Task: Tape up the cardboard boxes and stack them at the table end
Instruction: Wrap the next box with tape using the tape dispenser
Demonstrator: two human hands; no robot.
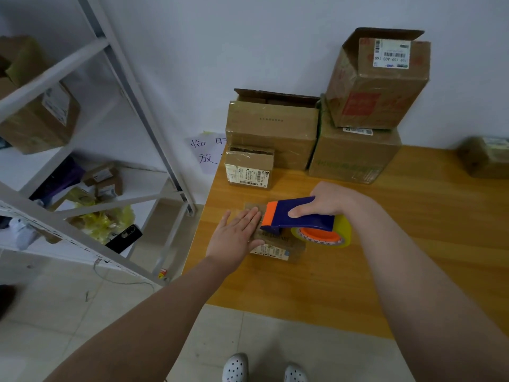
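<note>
A small flat cardboard box (278, 248) lies on the wooden table (385, 257) near its left end. My left hand (237, 235) presses flat on the box's left part, fingers spread. My right hand (327, 201) grips a blue and orange tape dispenser (297, 215) with a yellowish tape roll (326, 234), held over the box's top. At the table's far left end stand other boxes: a small labelled box (249, 168), a wider box (271, 130) behind it, a large box (354, 154) and a tall box (378, 81) on top of that.
A white metal shelf rack (91, 128) with boxes, yellow bags and a black phone (124, 238) stands left of the table. Another small box (484, 157) sits at the table's far right. A paper sign (205, 153) hangs on the wall. My white shoes (264, 368) are below.
</note>
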